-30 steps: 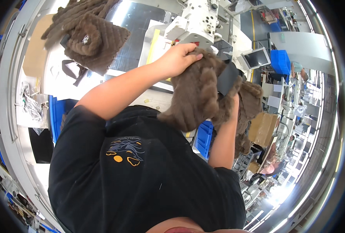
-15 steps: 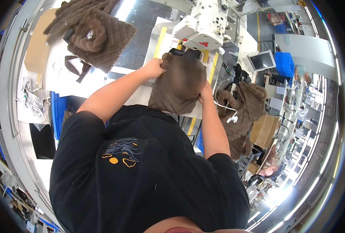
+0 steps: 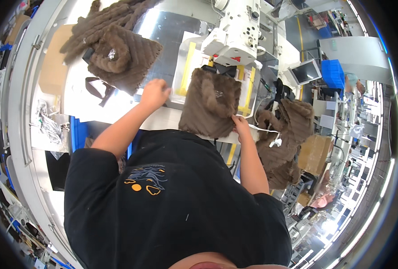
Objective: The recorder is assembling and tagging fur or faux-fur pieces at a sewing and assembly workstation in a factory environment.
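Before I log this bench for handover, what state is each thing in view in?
Square brown ribbed-fur piece: spread out, its right edge held.
Bare right hand: closed on that edge.
Bare left hand: loosely curled, apparently empty.
Brown ribbed-fur pieces at left: lying together, untouched.
Brown fur pieces at right: heaped, untouched.
White metal machine: on or off, cannot tell.
White-framed rectangular screen: dark grey.

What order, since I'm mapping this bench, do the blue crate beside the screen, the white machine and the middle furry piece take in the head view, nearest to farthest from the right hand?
1. Middle furry piece: touching the right hand, to its left.
2. White machine: up the picture, above the furry piece.
3. Blue crate: off to the upper right.
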`<state>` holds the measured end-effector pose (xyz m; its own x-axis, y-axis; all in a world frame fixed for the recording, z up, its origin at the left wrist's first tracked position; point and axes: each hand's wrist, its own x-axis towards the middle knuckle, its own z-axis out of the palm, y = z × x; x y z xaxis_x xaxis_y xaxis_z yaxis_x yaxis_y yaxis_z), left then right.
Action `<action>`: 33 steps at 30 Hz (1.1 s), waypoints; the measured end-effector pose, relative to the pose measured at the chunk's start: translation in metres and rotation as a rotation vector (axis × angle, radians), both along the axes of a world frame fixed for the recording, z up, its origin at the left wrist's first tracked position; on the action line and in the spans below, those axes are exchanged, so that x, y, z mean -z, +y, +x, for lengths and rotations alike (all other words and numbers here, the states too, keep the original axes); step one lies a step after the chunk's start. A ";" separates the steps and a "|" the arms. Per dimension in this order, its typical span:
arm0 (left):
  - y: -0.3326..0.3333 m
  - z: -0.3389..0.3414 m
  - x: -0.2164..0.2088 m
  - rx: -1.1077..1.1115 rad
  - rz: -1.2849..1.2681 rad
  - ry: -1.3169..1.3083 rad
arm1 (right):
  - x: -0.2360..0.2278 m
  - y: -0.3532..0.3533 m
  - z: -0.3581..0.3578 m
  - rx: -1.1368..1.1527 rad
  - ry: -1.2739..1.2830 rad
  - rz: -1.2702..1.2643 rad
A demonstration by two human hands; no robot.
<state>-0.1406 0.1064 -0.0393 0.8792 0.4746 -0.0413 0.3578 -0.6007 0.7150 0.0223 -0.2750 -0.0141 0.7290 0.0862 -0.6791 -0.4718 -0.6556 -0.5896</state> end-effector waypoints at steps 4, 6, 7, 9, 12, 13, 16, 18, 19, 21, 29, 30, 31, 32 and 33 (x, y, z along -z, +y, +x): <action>0.052 -0.014 -0.041 -0.473 0.456 -0.189 | 0.009 -0.017 -0.008 0.085 -0.003 0.061; 0.101 -0.024 -0.020 -0.803 0.418 -0.214 | 0.012 -0.023 -0.007 0.119 0.003 0.091; 0.130 -0.031 -0.005 -1.003 0.327 -0.192 | 0.013 -0.025 -0.007 0.150 0.009 0.104; 0.178 -0.034 -0.005 -1.149 0.097 0.063 | 0.014 -0.034 -0.012 0.196 -0.001 0.132; 0.282 -0.082 0.071 -0.832 -0.264 -0.091 | 0.005 -0.028 -0.007 0.104 0.009 0.166; 0.286 -0.073 0.073 -0.724 -0.620 -0.236 | 0.003 -0.027 -0.011 0.140 -0.008 0.128; 0.278 -0.035 0.040 -0.668 -0.915 -0.139 | 0.018 -0.041 -0.019 0.159 -0.056 0.114; 0.328 -0.069 0.068 -0.625 -0.546 0.044 | 0.016 -0.033 -0.013 0.083 -0.107 0.086; 0.331 -0.062 0.064 -0.619 -0.455 0.218 | 0.018 -0.038 -0.015 0.162 -0.161 0.110; 0.325 -0.066 0.063 -0.590 -0.353 0.216 | 0.011 -0.053 -0.011 0.223 -0.244 0.081; 0.287 -0.033 -0.030 -0.414 -0.317 0.065 | -0.045 -0.151 0.038 0.471 -0.841 -0.333; 0.281 -0.030 -0.041 -0.415 -0.310 0.060 | -0.046 -0.159 0.048 0.452 -0.993 -0.476; 0.264 -0.023 -0.062 -0.395 -0.406 -0.024 | -0.060 -0.161 0.053 0.409 -0.983 -0.504; 0.249 -0.018 -0.085 -0.375 -0.500 -0.109 | -0.070 -0.162 0.062 0.321 -1.042 -0.597; 0.242 -0.017 -0.104 -0.381 -0.490 -0.114 | -0.078 -0.161 0.072 0.226 -1.099 -0.687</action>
<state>-0.1574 0.3482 0.0650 0.6641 0.7050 -0.2491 0.3876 -0.0396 0.9210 0.0945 -0.4361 0.0640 0.8784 -0.2327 0.4174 -0.1008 -0.9440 -0.3143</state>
